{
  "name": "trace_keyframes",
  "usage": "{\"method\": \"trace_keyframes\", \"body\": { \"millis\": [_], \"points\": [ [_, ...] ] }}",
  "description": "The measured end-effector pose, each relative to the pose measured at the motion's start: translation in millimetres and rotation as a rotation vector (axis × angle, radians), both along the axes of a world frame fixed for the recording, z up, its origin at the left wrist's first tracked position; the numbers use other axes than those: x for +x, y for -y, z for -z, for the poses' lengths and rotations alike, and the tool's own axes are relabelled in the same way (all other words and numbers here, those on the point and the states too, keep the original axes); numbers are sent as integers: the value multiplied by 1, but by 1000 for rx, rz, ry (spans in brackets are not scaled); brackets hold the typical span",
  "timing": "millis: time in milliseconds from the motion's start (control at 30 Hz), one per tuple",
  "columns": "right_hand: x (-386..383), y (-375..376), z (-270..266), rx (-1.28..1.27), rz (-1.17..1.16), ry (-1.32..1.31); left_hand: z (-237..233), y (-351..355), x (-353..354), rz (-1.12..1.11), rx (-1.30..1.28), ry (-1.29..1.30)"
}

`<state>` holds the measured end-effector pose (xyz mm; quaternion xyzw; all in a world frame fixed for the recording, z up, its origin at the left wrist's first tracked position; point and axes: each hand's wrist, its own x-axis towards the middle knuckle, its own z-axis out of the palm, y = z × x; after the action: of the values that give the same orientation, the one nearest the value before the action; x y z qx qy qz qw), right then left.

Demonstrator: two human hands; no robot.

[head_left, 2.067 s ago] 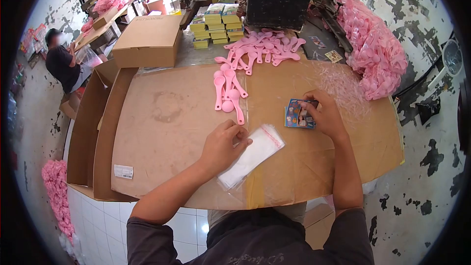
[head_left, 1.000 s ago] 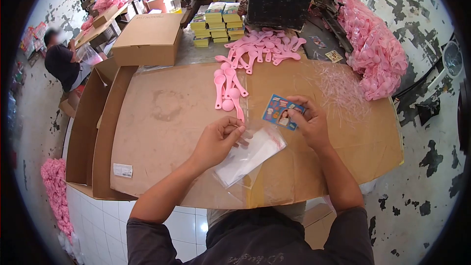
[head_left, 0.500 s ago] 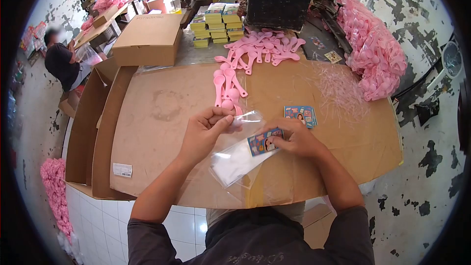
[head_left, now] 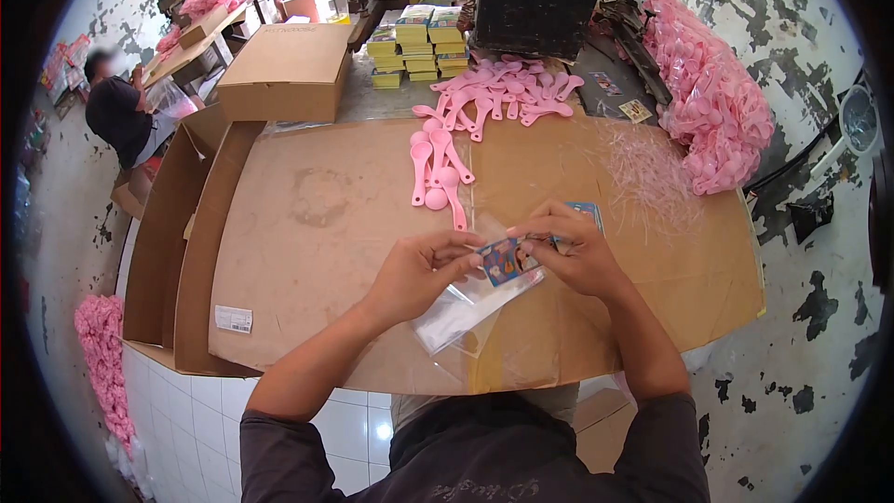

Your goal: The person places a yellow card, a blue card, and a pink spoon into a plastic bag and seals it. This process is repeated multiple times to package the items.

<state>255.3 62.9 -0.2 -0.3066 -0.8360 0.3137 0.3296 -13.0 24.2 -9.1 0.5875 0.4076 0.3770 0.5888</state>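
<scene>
Between my two hands is a small blue printed card (head_left: pixel 501 264), held above clear plastic bags (head_left: pixel 466 317) that lie on the cardboard. My left hand (head_left: pixel 424 272) pinches at the card's left end, with finger and thumb closed. At the card's other end, my right hand (head_left: pixel 573 247) has its fingers closed on it. Partly hidden behind my right hand is a stack of similar cards (head_left: pixel 589 211). A few pink measuring spoons (head_left: pixel 436 168) lie just beyond my hands.
More pink spoons (head_left: pixel 503 93) are heaped farther back, near stacked card bundles (head_left: pixel 410 42). A closed carton (head_left: pixel 284 74) and an open box (head_left: pixel 196 251) stand left. Plastic strips (head_left: pixel 652 172) and bagged pink spoons (head_left: pixel 708 102) lie right. A person (head_left: pixel 121 116) sits at far left.
My left hand has moved from the bag's upper end down and right to the card's left end. My right hand has shifted slightly right and up, covering more of the card stack.
</scene>
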Motion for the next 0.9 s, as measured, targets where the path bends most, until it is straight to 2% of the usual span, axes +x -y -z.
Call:
{"method": "trace_keyframes", "body": {
  "millis": [33,133,233,333,433,533,600,667,733,800,867,900],
  "points": [
    [-5,2,-3,-6,-25,7,2,2,1,33,30,-39],
    [-28,16,4,-410,94,-399,9,5,4,65,79,-62],
    [-38,14,4,-315,272,-501,11,4,5,-32,71,5],
    [-35,11,1,-117,208,-196,8,1,0,-84,31,112],
    [-42,-5,2,-52,-102,-192,4,0,-6,-124,62,110],
    [-48,-34,12,-360,31,-224,-7,-1,-11,-214,89,133],
    [-58,-64,44,-168,-85,-60,-13,-3,-14,-268,112,189],
    [-72,-70,44,-71,-141,53,-17,-6,-18,-306,155,257],
    [-82,-63,24,20,-148,158,-21,-4,-20,-284,115,205],
    [-83,-67,17,315,-170,329,-20,-4,-20,-259,107,215],
    [-78,-70,10,480,-174,378,-14,-4,-15,-233,134,285],
    [-75,-65,-2,444,-164,324,-15,-3,-15,-220,117,268]
  ]
}}
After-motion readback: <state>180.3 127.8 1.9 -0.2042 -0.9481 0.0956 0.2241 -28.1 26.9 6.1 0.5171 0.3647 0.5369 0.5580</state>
